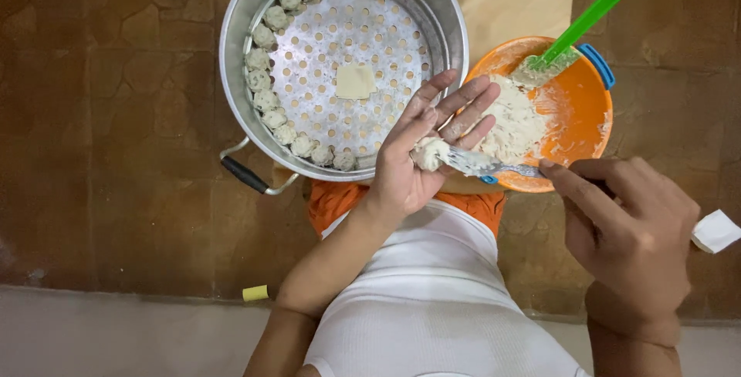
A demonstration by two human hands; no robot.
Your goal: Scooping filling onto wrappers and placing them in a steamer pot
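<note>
Pressing filling into wrapper [429,153] on open left hand [413,162] w/ fork [482,165] gripped by right hand [629,230]; lump could slide off, palm's tilted.

Counts recorded from the head view: one metal steamer pot [245,6] at 11 o'clock, fitted with one perforated tray [343,37]; about seventeen dumplings [265,100] are counted along the tray rim, from 12 round through 9 to 6 o'clock; one square wrapper [355,81] is noted at tray centre; one orange bowl [583,111] at 2 o'clock; one green spatula [594,11]; one fork [482,164]; two hands are seen, left hand [417,157] and right hand [629,226]; one small yellow object [255,293] at 7 o'clock.
</note>
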